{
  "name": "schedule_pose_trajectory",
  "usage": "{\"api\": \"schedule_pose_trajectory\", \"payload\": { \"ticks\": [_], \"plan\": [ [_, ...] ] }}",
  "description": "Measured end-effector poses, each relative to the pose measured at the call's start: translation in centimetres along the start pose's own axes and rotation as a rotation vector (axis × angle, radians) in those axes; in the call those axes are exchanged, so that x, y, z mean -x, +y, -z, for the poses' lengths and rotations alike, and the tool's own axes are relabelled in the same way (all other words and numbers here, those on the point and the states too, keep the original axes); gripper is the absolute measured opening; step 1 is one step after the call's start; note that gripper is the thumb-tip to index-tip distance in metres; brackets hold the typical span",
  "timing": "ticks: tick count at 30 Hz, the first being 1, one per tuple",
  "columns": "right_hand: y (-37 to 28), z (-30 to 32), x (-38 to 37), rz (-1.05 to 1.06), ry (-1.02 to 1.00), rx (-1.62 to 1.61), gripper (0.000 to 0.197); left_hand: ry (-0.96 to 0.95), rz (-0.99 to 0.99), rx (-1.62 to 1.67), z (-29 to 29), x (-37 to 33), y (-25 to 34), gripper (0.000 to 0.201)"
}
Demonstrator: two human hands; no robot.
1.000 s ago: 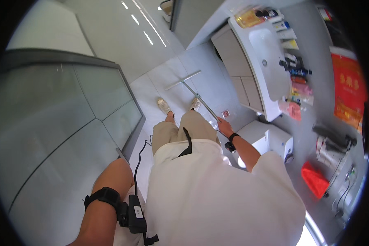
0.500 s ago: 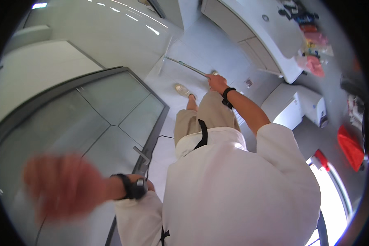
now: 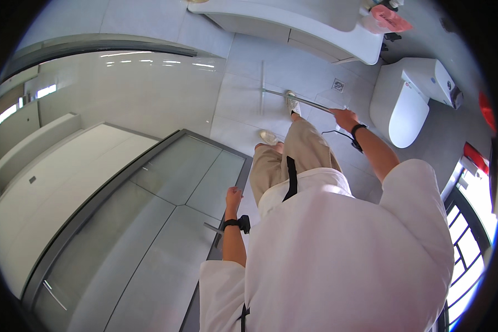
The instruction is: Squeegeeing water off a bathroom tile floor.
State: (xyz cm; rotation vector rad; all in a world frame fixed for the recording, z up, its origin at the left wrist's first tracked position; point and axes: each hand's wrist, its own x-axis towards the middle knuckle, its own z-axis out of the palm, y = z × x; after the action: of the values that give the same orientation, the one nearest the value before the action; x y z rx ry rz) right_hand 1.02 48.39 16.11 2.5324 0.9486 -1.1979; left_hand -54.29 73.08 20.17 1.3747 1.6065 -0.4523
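Observation:
My right hand (image 3: 344, 118) is stretched forward and shut on the upper end of a long thin metal pole (image 3: 299, 99). The pole slants down to the tiled floor near my right shoe (image 3: 292, 104). A dark cord hangs below that wrist, which wears a black band. My left hand (image 3: 233, 197) hangs at my side with its fingers curled and nothing visible in it. It is close to the dark frame of a glass door (image 3: 177, 182), just above a small metal handle (image 3: 212, 227). That wrist carries a black strap too.
A white toilet (image 3: 409, 105) with its lid down stands to the right of the pole. A white vanity counter (image 3: 293, 25) runs along the far wall, with a pink item (image 3: 390, 16) on it. A floor drain (image 3: 338, 84) lies ahead. A barred window (image 3: 470, 227) is at lower right.
My left arm has swung down from a raised, blurred position to hang beside the glass door. The view has turned toward the toilet. My right hand keeps hold of the pole.

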Motion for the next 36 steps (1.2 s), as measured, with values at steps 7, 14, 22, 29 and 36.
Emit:
{"api": "schedule_pose_trajectory", "payload": {
  "ticks": [7,14,22,29,36],
  "plan": [
    [0.3,-1.5,7.5,0.048,0.068,-0.014,0.035,-0.01,-0.28,0.185,-3.1,-0.5,0.8,0.029],
    [-13.0,-4.3,11.7,0.219,0.024,-0.088,0.035,-0.094,-0.269,0.406,-9.6,1.1,-4.2,0.028],
    [-22.5,-11.3,8.5,0.427,0.109,0.093,0.034,-0.21,-0.116,0.011,-15.5,7.0,-17.4,0.027],
    [-14.9,-15.1,5.2,0.266,0.089,0.143,0.022,-0.156,-0.089,0.081,-15.5,12.0,-15.9,0.024],
    [11.1,-11.8,7.1,0.056,0.124,0.136,0.026,-0.111,-0.108,0.075,-19.2,13.7,-9.4,0.023]
  ]
}}
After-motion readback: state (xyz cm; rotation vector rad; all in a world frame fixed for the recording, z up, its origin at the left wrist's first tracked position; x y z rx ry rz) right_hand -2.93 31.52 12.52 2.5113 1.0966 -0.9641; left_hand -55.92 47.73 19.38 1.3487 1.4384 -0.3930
